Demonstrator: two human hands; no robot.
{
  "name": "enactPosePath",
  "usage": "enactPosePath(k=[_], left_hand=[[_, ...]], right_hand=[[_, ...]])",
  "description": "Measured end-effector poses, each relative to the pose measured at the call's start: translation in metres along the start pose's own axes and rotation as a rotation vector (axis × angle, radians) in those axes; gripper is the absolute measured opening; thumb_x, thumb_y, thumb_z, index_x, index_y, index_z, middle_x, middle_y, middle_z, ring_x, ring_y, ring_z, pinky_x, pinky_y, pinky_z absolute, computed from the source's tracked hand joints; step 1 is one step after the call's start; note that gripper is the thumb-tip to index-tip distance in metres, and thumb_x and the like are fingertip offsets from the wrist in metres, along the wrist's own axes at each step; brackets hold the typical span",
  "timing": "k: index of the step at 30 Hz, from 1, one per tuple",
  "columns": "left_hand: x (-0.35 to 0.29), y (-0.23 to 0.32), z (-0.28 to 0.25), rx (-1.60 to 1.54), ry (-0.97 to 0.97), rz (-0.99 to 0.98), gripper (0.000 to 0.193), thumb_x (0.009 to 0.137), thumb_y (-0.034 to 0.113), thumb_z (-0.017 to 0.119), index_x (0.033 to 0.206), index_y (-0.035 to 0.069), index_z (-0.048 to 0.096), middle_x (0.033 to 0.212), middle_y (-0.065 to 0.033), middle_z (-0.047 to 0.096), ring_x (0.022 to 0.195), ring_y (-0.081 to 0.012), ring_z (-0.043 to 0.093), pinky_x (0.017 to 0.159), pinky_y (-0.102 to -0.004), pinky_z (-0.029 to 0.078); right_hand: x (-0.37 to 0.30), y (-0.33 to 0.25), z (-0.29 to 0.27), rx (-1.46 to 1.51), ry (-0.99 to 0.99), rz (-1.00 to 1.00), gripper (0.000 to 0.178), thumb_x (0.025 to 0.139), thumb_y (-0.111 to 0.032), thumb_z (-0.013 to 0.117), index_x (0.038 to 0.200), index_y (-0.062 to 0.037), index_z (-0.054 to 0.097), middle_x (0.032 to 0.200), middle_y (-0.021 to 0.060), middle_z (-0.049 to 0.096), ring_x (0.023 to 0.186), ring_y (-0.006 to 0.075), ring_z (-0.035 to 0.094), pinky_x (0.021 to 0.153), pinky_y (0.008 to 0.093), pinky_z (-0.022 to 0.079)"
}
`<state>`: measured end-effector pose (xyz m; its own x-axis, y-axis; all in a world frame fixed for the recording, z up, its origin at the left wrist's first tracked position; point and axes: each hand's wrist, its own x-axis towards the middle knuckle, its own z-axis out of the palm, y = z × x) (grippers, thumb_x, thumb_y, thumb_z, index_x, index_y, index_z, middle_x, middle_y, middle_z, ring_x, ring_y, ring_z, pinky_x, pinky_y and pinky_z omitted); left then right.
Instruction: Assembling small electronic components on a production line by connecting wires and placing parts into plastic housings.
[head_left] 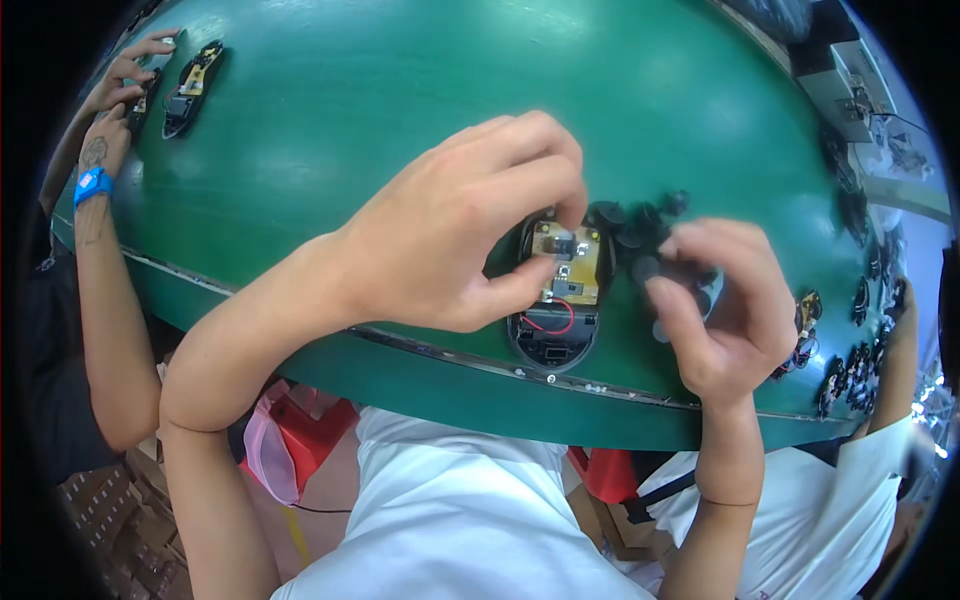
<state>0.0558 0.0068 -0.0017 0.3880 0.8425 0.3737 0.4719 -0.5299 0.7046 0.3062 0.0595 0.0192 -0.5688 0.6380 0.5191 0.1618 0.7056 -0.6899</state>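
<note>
My left hand [465, 220] reaches over an opened computer mouse base [553, 340] on the green table. Its bent thumb and forefinger rest at the yellow circuit board [582, 287], with a small dark part [562, 245] between them. A red wire loops across the black shell below the board. My right hand [735, 310] is to the right, over a loose group of small black round parts [640, 225]. Its thumb and forefinger are apart, with some of these parts blurred between and behind them.
At the far left another person's hands [118, 95] work on a mouse base, beside a second mouse base [193, 88]. More small assemblies [850, 378] lie at the right, near another person's arm [900, 360]. The table's front edge [450, 357] runs just before me.
</note>
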Motion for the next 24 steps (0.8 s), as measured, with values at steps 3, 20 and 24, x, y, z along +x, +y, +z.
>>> enactPosePath(k=[3,20,24], left_hand=[[0.002,0.006,-0.001,0.067,0.069,0.024,0.027,0.072,0.004,0.074,0.098,0.004,0.066,0.111,-0.0134,0.061,0.096,-0.0291,0.062,0.08,-0.0368,0.052],[-0.007,0.022,0.015,-0.055,0.238,0.051,0.014,0.081,0.013,0.076,0.087,0.002,0.069,0.084,-0.0094,0.068,0.071,-0.0245,0.061,0.067,-0.0354,0.044],[-0.009,0.025,0.012,-0.008,0.189,0.057,0.011,0.079,0.011,0.074,0.086,0.004,0.069,0.085,-0.0097,0.067,0.073,-0.0256,0.061,0.067,-0.0359,0.043]], right_hand=[[-0.007,0.001,0.014,0.134,0.064,0.027,0.038,0.075,0.002,0.087,0.108,0.0039,0.07,0.095,0.0155,0.074,0.079,0.0204,0.071,0.07,0.0292,0.058],[0.003,-0.023,0.025,0.058,-0.023,-0.06,0.031,0.074,0.012,0.081,0.103,0.0002,0.079,0.113,0.0191,0.07,0.09,0.0215,0.072,0.081,0.0308,0.062],[0.003,-0.022,0.018,0.048,-0.065,-0.004,0.029,0.075,0.01,0.081,0.101,-0.0003,0.079,0.106,0.0168,0.074,0.087,0.0209,0.074,0.078,0.0296,0.062]])
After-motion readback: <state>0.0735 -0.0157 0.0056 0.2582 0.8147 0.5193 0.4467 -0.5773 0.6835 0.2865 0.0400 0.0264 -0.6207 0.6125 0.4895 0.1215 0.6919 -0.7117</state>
